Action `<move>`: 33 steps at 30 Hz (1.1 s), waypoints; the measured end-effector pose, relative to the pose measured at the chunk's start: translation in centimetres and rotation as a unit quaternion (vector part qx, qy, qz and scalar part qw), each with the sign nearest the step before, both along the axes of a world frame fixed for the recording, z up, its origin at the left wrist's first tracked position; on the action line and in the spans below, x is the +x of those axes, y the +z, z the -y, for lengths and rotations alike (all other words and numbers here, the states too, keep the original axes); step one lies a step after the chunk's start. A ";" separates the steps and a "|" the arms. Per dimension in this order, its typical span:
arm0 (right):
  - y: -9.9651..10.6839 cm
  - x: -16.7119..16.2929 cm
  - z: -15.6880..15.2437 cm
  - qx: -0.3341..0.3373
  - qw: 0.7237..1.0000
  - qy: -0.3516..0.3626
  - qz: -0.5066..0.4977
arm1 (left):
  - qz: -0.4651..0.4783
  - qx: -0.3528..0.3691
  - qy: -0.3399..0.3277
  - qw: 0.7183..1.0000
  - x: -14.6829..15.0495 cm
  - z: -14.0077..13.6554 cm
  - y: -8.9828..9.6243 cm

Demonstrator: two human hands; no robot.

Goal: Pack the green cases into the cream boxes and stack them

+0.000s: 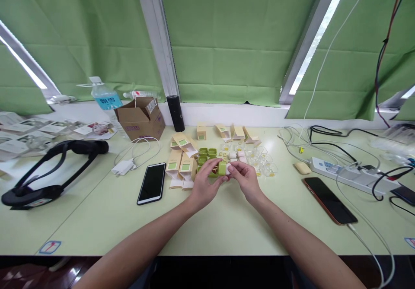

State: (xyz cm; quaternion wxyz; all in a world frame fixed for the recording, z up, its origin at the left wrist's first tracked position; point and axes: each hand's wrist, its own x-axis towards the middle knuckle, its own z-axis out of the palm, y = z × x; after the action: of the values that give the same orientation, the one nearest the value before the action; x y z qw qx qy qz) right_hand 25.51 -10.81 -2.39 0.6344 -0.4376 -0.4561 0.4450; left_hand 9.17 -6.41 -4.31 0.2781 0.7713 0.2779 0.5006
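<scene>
One small green cup [221,168] is near the centre of the frame, and our left hand [205,185] has its fingers closed on it. Our right hand [248,182] pinches a white piece [228,169] at the cup's right side; whether this piece sits inside the cup, we cannot tell, because our fingers cover parts of both. Behind, other green cups [212,152] are partly hidden by our left hand. Right of centre, the clear plastic pieces [271,169] overlap, so we cannot count them. The bottom edge cuts our forearms [162,233].
</scene>
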 end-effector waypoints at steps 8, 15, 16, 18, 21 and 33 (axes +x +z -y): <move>-0.6 -0.5 -0.1 -0.004 1.000 0.003 -0.006 | -0.044 0.061 0.049 0.996 0.1 0.5 -0.4; -0.1 -0.3 0.9 0.086 0.984 -0.001 0.155 | 0.074 -0.141 -0.027 0.987 0.4 0.0 -0.2; -0.1 -0.2 1.0 0.110 0.972 -0.017 0.206 | 0.104 -0.183 -0.049 0.976 0.5 -0.2 -0.1; -0.2 0.1 1.1 0.171 0.933 -0.065 0.311 | 0.143 -0.246 -0.089 0.955 0.6 -0.6 0.1; -0.5 0.5 0.9 0.272 0.855 -0.123 0.424 | 0.150 -0.289 -0.133 0.936 0.6 -0.9 0.4; -1.2 0.8 0.2 0.369 0.770 -0.165 0.494 | 0.111 -0.265 -0.163 0.944 0.8 0.4 0.6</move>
State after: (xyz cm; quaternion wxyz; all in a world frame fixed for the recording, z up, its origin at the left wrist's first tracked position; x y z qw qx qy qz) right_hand 26.30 -10.99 -3.63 0.4978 -0.3976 -0.7568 -0.1463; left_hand 9.99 -6.78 -3.68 0.5791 0.6440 0.2381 0.4395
